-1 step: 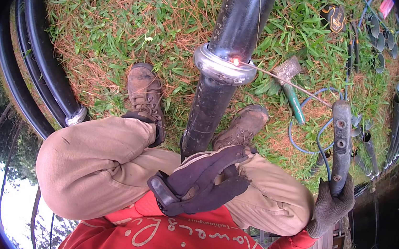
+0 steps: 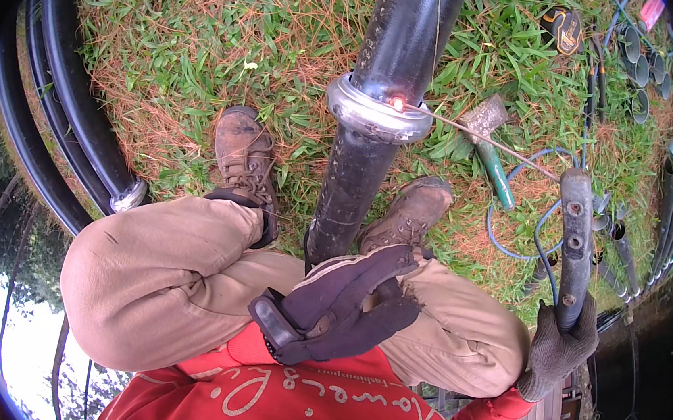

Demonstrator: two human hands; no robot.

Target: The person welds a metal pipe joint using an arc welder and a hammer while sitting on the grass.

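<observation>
A black pipe [image 2: 405, 42] runs from the far edge down between my boots, with a shiny metal collar [image 2: 366, 116] around it. My right hand [image 2: 562, 353], in a grey knit glove, is closed around the lower end of a dark welding electrode holder [image 2: 574, 241]. From the holder's far end a thin welding rod [image 2: 508, 148] reaches left to the collar's far edge, where an orange-white spot glows. My left hand [image 2: 335, 311], in a dark glove, lies over my lap near the pipe's near end. Its fingers are stretched out, the thumb apart, with nothing visible in them.
On the grass right of the collar lies a hammer [image 2: 492, 164] with a green handle. A blue cable [image 2: 498, 243] loops beside the holder. A black-and-yellow tape measure [image 2: 563, 31] lies farther off. Long black pipes [image 2: 82, 80] lie at left; several more pipes [image 2: 667, 205] lie at right.
</observation>
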